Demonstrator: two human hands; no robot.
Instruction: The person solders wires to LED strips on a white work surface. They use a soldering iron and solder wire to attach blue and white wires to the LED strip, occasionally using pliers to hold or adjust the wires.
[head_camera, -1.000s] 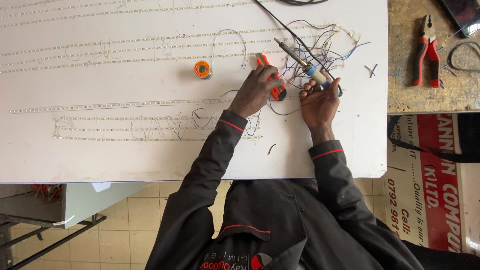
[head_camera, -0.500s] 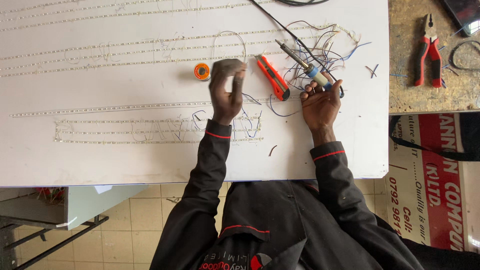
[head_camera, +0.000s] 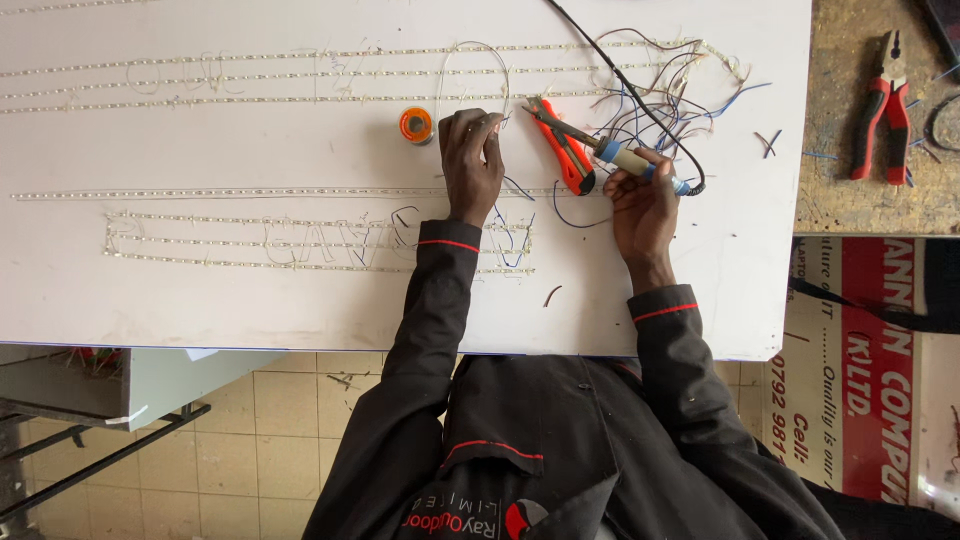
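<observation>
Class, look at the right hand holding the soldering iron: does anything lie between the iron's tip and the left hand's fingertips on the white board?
Nothing visible does. The soldering iron in the right hand points its tip toward the left hand over bare white board. The orange-handled cutter lies under the shaft, not ahead of the tip.

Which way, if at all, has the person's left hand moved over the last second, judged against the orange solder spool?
Yes. The left hand moved from the orange-handled cutter leftward towards the orange solder spool, which stayed put, and now sits just beside it.

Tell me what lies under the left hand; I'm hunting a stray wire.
Under the left hand is the white board. Blue wires and an LED strip emerge beside it. Whatever sits directly beneath the palm and fingers is covered.
</observation>
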